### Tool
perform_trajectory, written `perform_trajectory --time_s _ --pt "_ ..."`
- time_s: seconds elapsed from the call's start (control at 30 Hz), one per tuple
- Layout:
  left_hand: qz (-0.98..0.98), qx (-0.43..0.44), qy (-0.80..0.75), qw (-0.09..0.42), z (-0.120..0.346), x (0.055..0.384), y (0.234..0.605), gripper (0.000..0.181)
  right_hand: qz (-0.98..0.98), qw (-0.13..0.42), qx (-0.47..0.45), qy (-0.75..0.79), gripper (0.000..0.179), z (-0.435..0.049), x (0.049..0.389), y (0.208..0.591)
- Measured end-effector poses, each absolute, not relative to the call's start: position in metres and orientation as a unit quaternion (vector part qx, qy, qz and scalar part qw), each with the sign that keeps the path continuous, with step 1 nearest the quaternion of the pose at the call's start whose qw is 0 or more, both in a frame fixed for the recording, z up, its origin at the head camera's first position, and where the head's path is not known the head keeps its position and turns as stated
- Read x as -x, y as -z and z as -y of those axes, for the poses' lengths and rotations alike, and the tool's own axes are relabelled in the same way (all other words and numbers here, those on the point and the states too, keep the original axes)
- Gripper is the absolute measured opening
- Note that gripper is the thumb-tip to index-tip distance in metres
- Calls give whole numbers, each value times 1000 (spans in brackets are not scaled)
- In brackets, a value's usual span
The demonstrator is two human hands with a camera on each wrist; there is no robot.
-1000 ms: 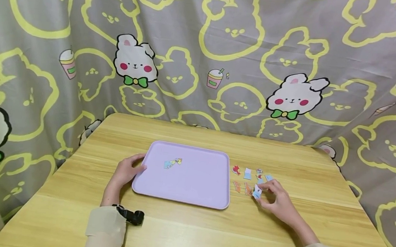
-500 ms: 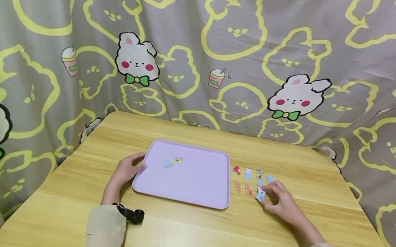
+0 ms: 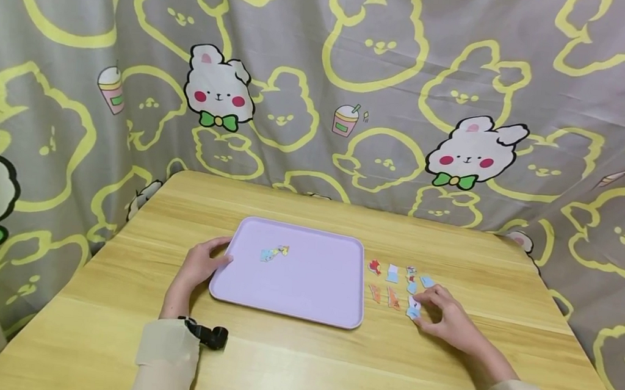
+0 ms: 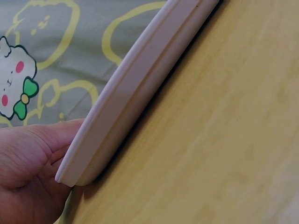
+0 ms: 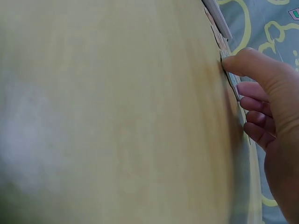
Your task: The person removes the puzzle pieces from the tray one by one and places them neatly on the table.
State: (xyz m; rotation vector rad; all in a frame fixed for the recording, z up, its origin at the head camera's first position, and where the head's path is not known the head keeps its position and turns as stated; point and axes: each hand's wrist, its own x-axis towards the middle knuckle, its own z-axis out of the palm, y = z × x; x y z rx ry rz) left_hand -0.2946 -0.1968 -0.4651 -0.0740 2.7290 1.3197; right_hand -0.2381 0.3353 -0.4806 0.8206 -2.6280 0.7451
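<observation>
A lilac tray [image 3: 305, 292] lies on the wooden table. My left hand [image 3: 199, 265] grips its left edge, thumb over the rim; the left wrist view shows the tray's side wall [image 4: 121, 98] beside that hand. Two small puzzle pieces [image 3: 267, 254], blue and yellow, lie together toward the tray's upper left. Right of the tray, my right hand [image 3: 452, 319] pinches a white-and-blue puzzle piece [image 3: 413, 310] at the table surface. In the right wrist view, the thumb and fingertips meet that thin piece [image 5: 230, 77] nearly edge-on.
Several other pieces lie in two rows right of the tray: a red one [image 3: 375, 266], a white-and-blue one [image 3: 392, 273], orange ones [image 3: 394, 299] and a blue one [image 3: 426, 282]. A patterned curtain [image 3: 302, 47] hangs behind the table [image 3: 287, 370].
My right hand has shifted the white-and-blue piece slightly to the right and nearer, away from the orange piece. The left hand stays on the tray. The head view has tilted a little.
</observation>
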Motion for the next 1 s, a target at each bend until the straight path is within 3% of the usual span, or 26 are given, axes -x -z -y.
perform_trajectory --time_s 0.43,1.0 --pt "-896 27 -438 59 197 294 464 51 926 113 -234 -272 41 -335 236 476" --pt "-890 32 -450 64 197 293 465 51 892 177 -235 -343 39 -285 253 481"
